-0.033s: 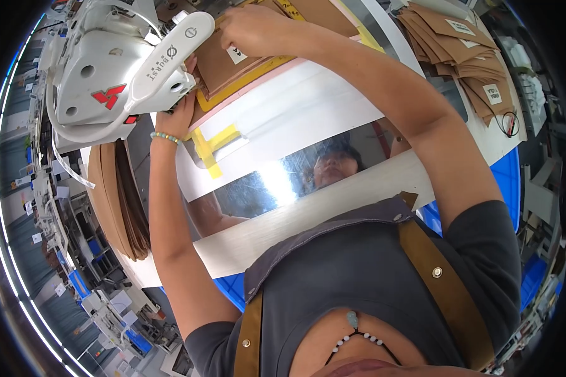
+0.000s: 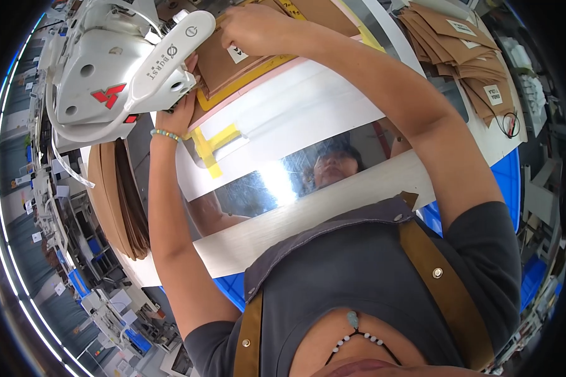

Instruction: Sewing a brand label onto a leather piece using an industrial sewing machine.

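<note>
At the far side of the worktable, a brown flat panel (image 2: 215, 70) with a white label (image 2: 238, 54) lies inside a yellow-edged template (image 2: 220, 97), partly under the sewing machine's head (image 2: 94, 81). My right hand (image 2: 258, 30) is over the panel, its fingers bent and drawn together at the panel's surface. Whatever its fingertips may pinch is too small to make out. Beside the machine head, my left hand (image 2: 181, 112) rests at the template's left edge with its fingers stretched forward. The machine's white arm covers part of that hand.
Brown labelled pieces (image 2: 453, 38) are piled at the far right, near a thin black-and-red cable (image 2: 509, 124). A stack of brown panels (image 2: 116, 201) stands on the left. A shiny metal plate (image 2: 245, 195) and yellow tape (image 2: 214, 151) lie nearer me.
</note>
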The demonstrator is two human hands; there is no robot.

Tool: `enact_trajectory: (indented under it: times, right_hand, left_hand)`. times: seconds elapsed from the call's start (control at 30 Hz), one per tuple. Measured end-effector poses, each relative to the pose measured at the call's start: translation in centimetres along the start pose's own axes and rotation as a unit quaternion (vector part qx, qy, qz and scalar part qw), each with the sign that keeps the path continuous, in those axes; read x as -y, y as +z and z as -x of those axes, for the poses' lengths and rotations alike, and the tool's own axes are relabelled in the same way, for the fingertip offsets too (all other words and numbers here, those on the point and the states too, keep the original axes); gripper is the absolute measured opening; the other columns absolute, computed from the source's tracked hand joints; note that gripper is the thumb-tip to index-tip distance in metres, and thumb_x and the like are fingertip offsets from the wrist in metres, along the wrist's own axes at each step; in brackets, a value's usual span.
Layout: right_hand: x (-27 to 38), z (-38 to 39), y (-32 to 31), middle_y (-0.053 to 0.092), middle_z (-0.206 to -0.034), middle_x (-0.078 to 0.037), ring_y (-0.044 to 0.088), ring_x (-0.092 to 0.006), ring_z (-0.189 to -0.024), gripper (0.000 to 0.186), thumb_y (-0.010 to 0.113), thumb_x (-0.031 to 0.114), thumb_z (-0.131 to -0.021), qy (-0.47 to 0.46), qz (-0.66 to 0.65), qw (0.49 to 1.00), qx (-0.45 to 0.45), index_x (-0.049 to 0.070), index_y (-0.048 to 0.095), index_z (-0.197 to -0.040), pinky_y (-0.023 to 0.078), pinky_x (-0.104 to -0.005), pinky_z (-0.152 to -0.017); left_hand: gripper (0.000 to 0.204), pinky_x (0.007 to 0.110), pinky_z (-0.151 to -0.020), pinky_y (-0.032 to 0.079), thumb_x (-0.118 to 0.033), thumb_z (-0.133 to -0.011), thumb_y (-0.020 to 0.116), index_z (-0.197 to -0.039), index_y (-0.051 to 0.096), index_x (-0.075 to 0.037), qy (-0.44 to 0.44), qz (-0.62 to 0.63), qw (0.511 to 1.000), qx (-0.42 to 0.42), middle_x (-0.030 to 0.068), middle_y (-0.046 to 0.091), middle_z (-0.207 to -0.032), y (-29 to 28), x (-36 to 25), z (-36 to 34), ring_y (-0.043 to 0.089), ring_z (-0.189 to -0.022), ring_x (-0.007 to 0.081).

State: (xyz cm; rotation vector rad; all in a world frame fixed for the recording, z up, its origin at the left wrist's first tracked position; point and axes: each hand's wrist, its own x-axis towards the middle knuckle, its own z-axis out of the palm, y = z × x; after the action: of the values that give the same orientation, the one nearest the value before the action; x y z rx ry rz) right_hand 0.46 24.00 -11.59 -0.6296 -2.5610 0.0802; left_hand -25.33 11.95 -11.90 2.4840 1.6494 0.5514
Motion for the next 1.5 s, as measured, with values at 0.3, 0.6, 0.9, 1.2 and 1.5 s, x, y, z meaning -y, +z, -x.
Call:
enact_trajectory:
  times: [0.3, 0.6, 0.9, 1.2, 1.5]
  right_hand:
    - [0.1, 0.2, 0.2, 0.071, -0.083, -0.013, 0.065, -0.0359, -0.094, 0.01, 0.069, 0.007, -0.071, -0.049, -0.036, 0.997, -0.04, 0.008, 0.077, -0.076, 0.053, -0.0478, -0.082]
    - [1.2, -0.2, 0.5, 0.074, -0.093, -0.009, 0.067, -0.0305, -0.099, 0.018, 0.068, 0.004, -0.079, -0.123, 0.007, 0.983, -0.135, 0.012, 0.08, -0.09, 0.056, -0.0471, -0.078]
    - [3.6, 1.3, -1.0, 0.066, -0.121, -0.002, 0.061, -0.0233, -0.115, 0.028, 0.062, 0.004, -0.092, -0.095, -0.128, 0.982, 0.1, 0.015, 0.078, -0.113, 0.051, -0.0419, -0.099]
    - [4.7, 0.8, 0.1, 0.065, -0.131, -0.002, 0.059, -0.0252, -0.121, 0.034, 0.06, 0.005, -0.094, -0.128, -0.08, 0.985, 0.078, 0.018, 0.075, -0.121, 0.05, -0.0409, -0.102]
    - [4.1, 0.6, -0.5, 0.069, -0.127, -0.006, 0.062, -0.0267, -0.121, 0.033, 0.06, 0.001, -0.092, -0.123, -0.134, 0.975, 0.128, 0.01, 0.075, -0.12, 0.05, -0.0406, -0.102]
  left_hand:
    - [0.042, 0.042, -0.127, 0.027, -0.03, -0.109, 0.048, -0.148, 0.057, -0.016, 0.035, -0.16, 0.987, 0.002, -0.0004, 0.053, -0.155, 0.1, 0.9, -1.0, 0.041, -0.148, 0.0265]
    - [0.048, 0.036, -0.117, 0.041, -0.023, -0.1, 0.064, -0.148, 0.058, -0.019, 0.043, -0.062, 0.996, -0.041, 0.002, 0.059, -0.15, 0.6, 1.7, -1.0, 0.055, -0.136, 0.0228]
    - [0.039, 0.034, -0.114, 0.045, -0.018, -0.099, 0.069, -0.135, 0.061, -0.005, 0.012, 0.034, 0.999, -0.014, 0.008, 0.062, -0.14, 1.3, 2.5, -2.4, 0.058, -0.129, 0.0225]
    - [0.041, 0.032, -0.113, 0.046, -0.008, -0.093, 0.074, -0.133, 0.063, -0.006, -0.058, 0.198, 0.979, 0.011, 0.0087, 0.065, -0.138, 2.8, 9.1, 0.9, 0.059, -0.129, 0.0199]
    - [0.036, 0.036, -0.112, 0.046, -0.008, -0.091, 0.075, -0.126, 0.066, -0.006, -0.039, 0.311, 0.949, -0.02, 0.0092, 0.065, -0.137, 1.6, 5.7, -0.8, 0.06, -0.126, 0.0232]
